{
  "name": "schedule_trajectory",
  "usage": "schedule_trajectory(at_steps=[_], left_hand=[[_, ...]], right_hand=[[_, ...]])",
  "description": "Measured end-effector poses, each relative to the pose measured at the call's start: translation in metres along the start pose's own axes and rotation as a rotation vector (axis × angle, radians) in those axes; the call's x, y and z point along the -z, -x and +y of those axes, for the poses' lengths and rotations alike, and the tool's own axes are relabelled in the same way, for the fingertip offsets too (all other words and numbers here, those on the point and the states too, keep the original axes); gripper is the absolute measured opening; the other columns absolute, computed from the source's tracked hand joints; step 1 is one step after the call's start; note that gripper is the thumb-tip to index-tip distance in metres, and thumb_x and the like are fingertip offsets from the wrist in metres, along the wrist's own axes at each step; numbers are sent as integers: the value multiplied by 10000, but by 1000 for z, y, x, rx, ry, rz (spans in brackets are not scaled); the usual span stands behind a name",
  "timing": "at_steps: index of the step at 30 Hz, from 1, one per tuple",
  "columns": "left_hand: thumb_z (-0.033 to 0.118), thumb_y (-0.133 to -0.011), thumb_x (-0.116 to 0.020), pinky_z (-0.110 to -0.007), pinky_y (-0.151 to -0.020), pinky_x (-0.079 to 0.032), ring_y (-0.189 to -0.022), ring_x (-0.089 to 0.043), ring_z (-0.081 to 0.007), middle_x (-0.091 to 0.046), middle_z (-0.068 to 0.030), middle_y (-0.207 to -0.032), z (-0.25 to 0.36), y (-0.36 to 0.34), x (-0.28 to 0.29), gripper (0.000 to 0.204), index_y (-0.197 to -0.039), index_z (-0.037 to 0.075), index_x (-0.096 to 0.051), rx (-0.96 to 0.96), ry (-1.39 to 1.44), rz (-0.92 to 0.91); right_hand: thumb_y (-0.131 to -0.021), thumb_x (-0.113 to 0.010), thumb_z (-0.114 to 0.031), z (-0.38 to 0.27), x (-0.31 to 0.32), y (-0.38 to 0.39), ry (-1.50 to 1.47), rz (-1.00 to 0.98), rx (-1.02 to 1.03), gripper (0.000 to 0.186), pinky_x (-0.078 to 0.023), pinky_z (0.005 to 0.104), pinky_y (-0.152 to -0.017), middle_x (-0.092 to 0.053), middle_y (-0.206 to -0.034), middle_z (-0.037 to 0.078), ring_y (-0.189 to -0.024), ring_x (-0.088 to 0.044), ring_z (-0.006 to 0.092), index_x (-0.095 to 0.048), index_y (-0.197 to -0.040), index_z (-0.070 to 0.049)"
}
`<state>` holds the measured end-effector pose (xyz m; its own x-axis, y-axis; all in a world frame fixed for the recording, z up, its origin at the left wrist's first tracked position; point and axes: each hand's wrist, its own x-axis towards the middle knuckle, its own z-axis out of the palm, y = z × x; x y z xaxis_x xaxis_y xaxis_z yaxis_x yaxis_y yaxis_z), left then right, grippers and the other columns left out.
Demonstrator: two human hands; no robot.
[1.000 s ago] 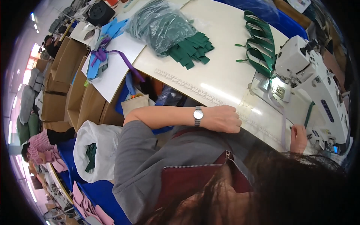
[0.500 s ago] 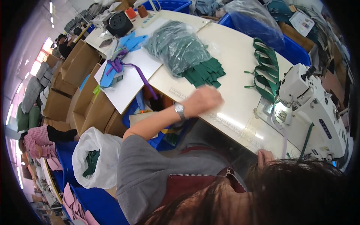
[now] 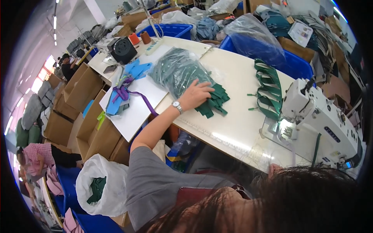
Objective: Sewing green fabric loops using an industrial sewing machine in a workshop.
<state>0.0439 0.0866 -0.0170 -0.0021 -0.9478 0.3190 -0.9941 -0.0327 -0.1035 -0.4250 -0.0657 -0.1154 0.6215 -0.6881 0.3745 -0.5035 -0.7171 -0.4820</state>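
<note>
My left hand (image 3: pixel 196 96), with a watch on its wrist, rests on the clear plastic bag (image 3: pixel 171 70) of green fabric strips. Its fingers are spread and bent over the bag's mouth. From that mouth a fanned bundle of green strips (image 3: pixel 218 99) spills onto the white table (image 3: pixel 237 85). My right hand (image 3: pixel 274 169) shows only a little at the table's front edge; hair hides most of it, and its fingers cannot be made out. A looped green strap (image 3: pixel 272 85) runs to the lit needle area of the white sewing machine (image 3: pixel 322 124).
Blue and purple strips (image 3: pixel 126 87) lie on the left board. A blue bin (image 3: pixel 295 64) stands behind the table. Cardboard boxes (image 3: pixel 93 128) and a white sack (image 3: pixel 103 194) with green pieces stand at left. Two people are farther off at left.
My left hand has moved left and away from me, from the bare tabletop onto the bag of green strips, and its fingers have spread. The whole view has shifted slightly.
</note>
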Motion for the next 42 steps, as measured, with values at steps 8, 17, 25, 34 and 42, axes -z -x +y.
schedule_trajectory(at_steps=[8, 17, 25, 34, 42], left_hand=[[59, -877, -557, -389, -725, -493, -811, -636, -301, -672, -126, -948, 67, -68, -20, 308, -1181, 93, -593, 171, 565, 124], [80, -733, -619, -287, -566, -511, -787, -611, -159, -632, 10, -911, 141, -134, -57, 261, -990, 120, -643, -464, 503, 253], [119, -736, -647, -267, -552, -495, -781, -577, -126, -643, 67, -1049, 160, -159, -63, 230, -964, 111, -678, -617, 568, 83], [110, -740, -632, -277, -570, -492, -781, -542, -155, -610, 19, -1006, 162, -165, -70, 272, -1009, 74, -637, -495, 575, 85], [111, -760, -612, -277, -603, -492, -808, -539, -165, -598, 9, -920, 164, -167, -71, 245, -998, 68, -645, -473, 535, 56]], right_hand=[[-804, -687, -45, -49, 19, -20, -16, 219, 39, 56, -418, 350, -489, -548, -644, 99, -543, -546, 262, -659, -852, -52], [-764, -711, -53, -57, 12, -32, 39, 261, 16, 83, -397, 341, -457, -531, -611, 72, -510, -534, 244, -660, -826, -76], [-748, -727, -51, -55, 23, -35, 76, 146, -16, 107, -382, 332, -429, -514, -583, 58, -479, -519, 221, -669, -836, -71], [-735, -737, -54, -55, 26, -38, -11, 70, -55, 122, -387, 325, -428, -522, -592, 50, -478, -517, 214, -680, -840, -74], [-727, -742, -59, -56, 30, -40, 5, 28, -75, 126, -376, 321, -422, -490, -576, 38, -467, -503, 205, -678, -832, -83]])
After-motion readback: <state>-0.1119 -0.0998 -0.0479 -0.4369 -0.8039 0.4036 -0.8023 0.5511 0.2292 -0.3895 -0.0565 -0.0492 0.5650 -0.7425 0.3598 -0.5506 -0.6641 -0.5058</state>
